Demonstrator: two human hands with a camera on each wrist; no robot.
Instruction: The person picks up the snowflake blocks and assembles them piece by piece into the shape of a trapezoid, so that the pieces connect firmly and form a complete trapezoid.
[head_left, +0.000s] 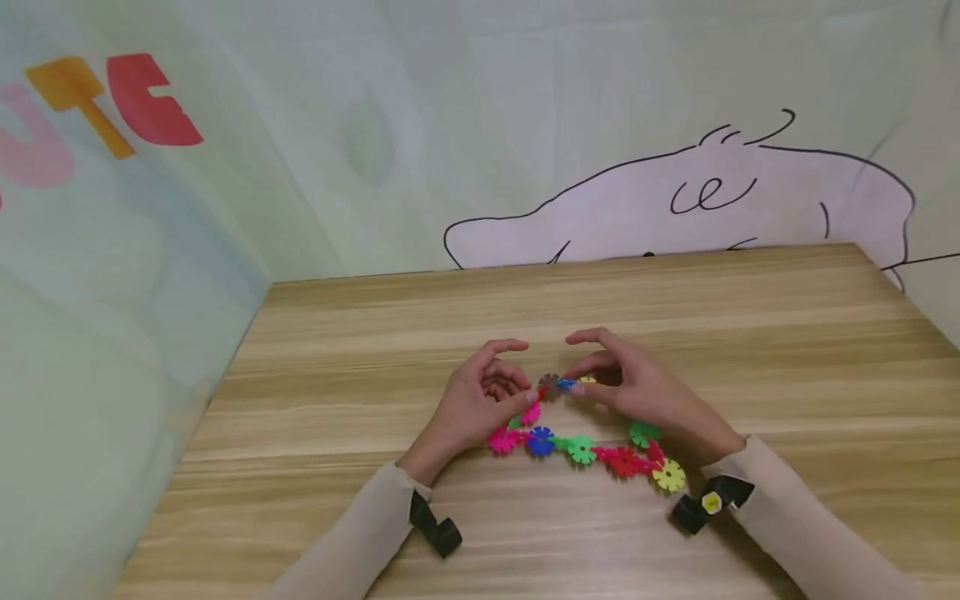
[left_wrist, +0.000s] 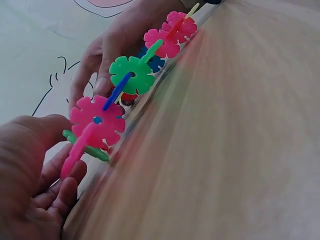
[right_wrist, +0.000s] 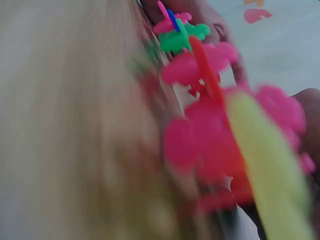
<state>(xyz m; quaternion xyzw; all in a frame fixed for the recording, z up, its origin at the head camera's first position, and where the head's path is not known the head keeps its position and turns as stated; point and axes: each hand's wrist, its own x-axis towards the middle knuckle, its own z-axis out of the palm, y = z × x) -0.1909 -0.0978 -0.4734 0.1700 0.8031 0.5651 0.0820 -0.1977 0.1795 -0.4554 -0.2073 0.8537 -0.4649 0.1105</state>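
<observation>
A string of linked plastic snowflake discs [head_left: 581,450] in pink, blue, green, red and yellow curves in a loop on the table between both hands. At its far side, my left hand [head_left: 480,396] pinches a red disc [head_left: 542,392] beside a dark brown disc [head_left: 551,385]. Opposite, thumb and fingers of my right hand [head_left: 637,383] pinch a blue disc [head_left: 567,385]. The right hand hides part of the loop. In the left wrist view, a pink disc [left_wrist: 107,127] stands upright near the left fingers. A blurred yellow disc [right_wrist: 270,170] fills the right wrist view's foreground.
The wood-grain table [head_left: 337,350] meets a printed cloth backdrop [head_left: 375,125] behind and at the left. Each sleeved wrist wears a black strap, the left strap [head_left: 435,525] and the right strap [head_left: 708,504], close to the loop's near side.
</observation>
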